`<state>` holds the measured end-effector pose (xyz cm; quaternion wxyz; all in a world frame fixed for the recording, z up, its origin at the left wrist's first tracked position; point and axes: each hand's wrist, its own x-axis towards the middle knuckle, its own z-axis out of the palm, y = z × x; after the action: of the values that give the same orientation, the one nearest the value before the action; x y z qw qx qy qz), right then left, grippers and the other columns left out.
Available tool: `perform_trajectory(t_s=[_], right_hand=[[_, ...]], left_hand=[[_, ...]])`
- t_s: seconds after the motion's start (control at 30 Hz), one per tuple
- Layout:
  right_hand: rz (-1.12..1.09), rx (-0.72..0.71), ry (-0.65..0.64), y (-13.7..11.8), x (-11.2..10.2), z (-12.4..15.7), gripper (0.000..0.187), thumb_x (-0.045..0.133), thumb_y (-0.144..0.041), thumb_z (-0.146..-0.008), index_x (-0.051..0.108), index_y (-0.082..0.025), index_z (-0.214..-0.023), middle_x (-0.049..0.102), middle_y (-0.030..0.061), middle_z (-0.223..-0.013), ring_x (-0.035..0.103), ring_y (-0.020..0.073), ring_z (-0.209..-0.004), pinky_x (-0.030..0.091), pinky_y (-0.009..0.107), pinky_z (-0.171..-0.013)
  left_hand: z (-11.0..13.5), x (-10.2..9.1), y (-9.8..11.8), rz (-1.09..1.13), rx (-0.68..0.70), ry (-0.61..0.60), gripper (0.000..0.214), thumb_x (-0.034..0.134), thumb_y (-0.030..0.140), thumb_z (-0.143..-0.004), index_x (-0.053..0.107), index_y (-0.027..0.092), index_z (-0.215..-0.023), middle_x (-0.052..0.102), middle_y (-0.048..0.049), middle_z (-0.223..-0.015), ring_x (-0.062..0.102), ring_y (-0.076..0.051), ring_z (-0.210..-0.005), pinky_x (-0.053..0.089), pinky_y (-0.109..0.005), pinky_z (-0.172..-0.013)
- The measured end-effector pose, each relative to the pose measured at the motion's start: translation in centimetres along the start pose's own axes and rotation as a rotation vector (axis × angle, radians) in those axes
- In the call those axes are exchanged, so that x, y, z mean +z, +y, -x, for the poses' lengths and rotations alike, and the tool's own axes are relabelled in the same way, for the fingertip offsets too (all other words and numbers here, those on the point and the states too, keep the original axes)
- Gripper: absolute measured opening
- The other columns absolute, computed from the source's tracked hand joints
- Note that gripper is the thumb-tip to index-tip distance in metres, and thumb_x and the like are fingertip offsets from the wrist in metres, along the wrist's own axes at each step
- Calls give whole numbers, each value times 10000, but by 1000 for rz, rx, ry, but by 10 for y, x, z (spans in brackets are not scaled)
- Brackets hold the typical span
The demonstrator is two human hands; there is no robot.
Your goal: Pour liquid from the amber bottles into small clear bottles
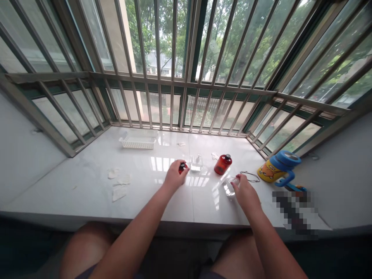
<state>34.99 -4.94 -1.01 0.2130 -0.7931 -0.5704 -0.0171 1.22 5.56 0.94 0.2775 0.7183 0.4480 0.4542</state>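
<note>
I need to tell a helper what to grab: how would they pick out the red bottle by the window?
On the white sill under the barred window, look just right of centre. The red bottle sits between a small clear bottle and a yellow cup with a blue lid: it alone is translucent red with a black cap.

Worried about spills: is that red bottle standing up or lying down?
Lying down: the red bottle rests on its side on the sill, dark cap pointing away.

A red bottle (223, 164), a white basket (137, 143), and a yellow cup (271, 170) with blue lid.
</note>
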Motion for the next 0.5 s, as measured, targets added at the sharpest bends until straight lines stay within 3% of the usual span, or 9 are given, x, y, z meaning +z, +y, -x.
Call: perform_trajectory(t_s=[0.1,0.2,0.33,0.4,0.5], right_hand=[[-25,-25,10,1,0,-5,290,515,-354,-1014,521,-200,-1260,710,165,-1248,713,315,-1103,526,378,-899],[-45,-63,13,2,1,-7,282,486,-340,-1013,543,-196,-1248,691,176,-1269,689,325,-1172,536,402,-980],[-68,-99,30,5,3,-6,309,441,-324,-1017,558,-192,-1272,682,195,-1262,664,343,-1192,527,470,-1059],[-85,-137,75,4,2,-6,358,477,-364,-1014,553,-179,-1311,669,213,-1288,637,363,-1233,499,517,-1116],[-123,-224,164,-1,-6,-14,516,515,-487,-1030,519,-141,-1413,621,246,-1406,557,383,-1373,430,552,-1208]], left_hand=[[3,50,26,104,73,-119,302,734,319,-942,647,260,-1225,711,-94,-1274,674,-269,-1215,518,-462,-1116],[3,80,44,167,64,-140,520,839,365,-877,594,270,-1326,648,-122,-1425,606,-307,-1368,471,-498,-1191],[-13,86,50,185,28,41,748,862,500,-858,481,276,-1463,478,-159,-1635,415,-326,-1567,353,-507,-1294],[-31,84,44,181,-44,130,787,852,528,-862,453,272,-1490,467,-168,-1644,412,-325,-1569,348,-496,-1292],[-66,87,29,151,-220,46,845,871,586,-821,468,232,-1473,508,-202,-1610,473,-342,-1521,403,-469,-1229]])
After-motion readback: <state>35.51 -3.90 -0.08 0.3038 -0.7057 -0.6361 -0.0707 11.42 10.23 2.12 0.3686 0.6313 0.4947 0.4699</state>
